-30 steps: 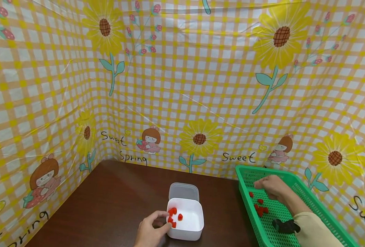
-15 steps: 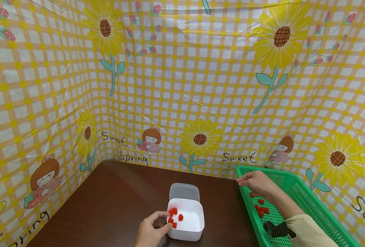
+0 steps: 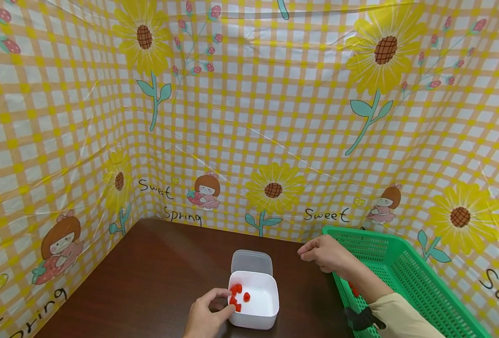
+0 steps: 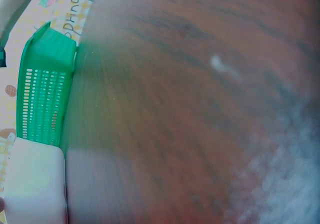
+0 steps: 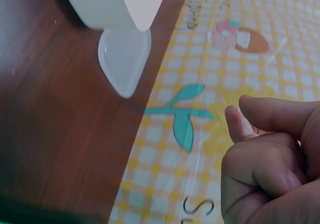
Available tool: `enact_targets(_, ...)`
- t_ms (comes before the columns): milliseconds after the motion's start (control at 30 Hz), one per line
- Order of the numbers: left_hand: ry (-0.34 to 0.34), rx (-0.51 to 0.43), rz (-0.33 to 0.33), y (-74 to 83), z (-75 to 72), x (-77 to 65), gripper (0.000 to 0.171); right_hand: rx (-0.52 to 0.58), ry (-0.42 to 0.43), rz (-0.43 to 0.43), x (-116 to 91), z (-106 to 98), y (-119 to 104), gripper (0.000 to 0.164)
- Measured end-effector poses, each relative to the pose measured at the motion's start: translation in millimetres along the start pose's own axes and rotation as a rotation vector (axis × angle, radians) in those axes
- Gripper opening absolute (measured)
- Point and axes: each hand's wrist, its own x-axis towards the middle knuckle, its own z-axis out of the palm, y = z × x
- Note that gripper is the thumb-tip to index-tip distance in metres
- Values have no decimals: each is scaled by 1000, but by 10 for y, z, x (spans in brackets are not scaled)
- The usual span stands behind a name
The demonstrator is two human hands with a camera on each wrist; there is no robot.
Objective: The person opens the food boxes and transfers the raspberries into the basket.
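Note:
My left hand (image 3: 207, 313) holds the left side of a square white plastic box (image 3: 255, 321), thumb and index finger at its rim. Several small red pieces (image 3: 246, 296) lie inside, mostly along the left wall. My right hand (image 3: 323, 251) is in the air between the box and a green basket (image 3: 401, 244), its forearm crossing the basket's near side. The right wrist view shows that hand (image 5: 275, 169) with fingers curled and thumb close to the index fingertip; no object shows between them, though the inside of the palm is hidden.
A translucent lid (image 3: 251, 261) lies on the dark wooden table (image 3: 169, 272) just behind the box. Red pieces (image 3: 354, 289) in the basket are partly covered by my right forearm. A checked sunflower cloth (image 3: 241, 126) hangs around the table. My right wrist wears a black band (image 3: 361, 319).
My right hand has risen out of the green basket and moved left past its rim. The left hand and the box have stayed in place.

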Motion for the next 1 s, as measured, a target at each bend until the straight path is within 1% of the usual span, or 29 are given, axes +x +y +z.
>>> enact_targets(67,1,-1,17,-7,-3,9,25,2,-8,-7,15,71,-25,23)
enact_targets(200,6,2,25,-14,-8,21,25,6,-28,-25,37,213,-66,21)
enact_targets(433,-6,-28,73,-58,3,0,25,8,-96,-50,53,456,-70,16)
enact_targets(600,3,-36,59,-47,7,-5,25,-3,-125,-69,58,610,-99,13)
enact_targets(767,9,-31,56,-24,-9,-16,25,-13,-151,-62,58,758,-126,8)
enact_targets(900,7,-22,58,-28,-9,-16,25,-13,-181,-44,67,858,-133,10)
enact_targets(1000,4,-20,52,-33,-1,-12,25,-15,-202,-50,78,917,-127,12)
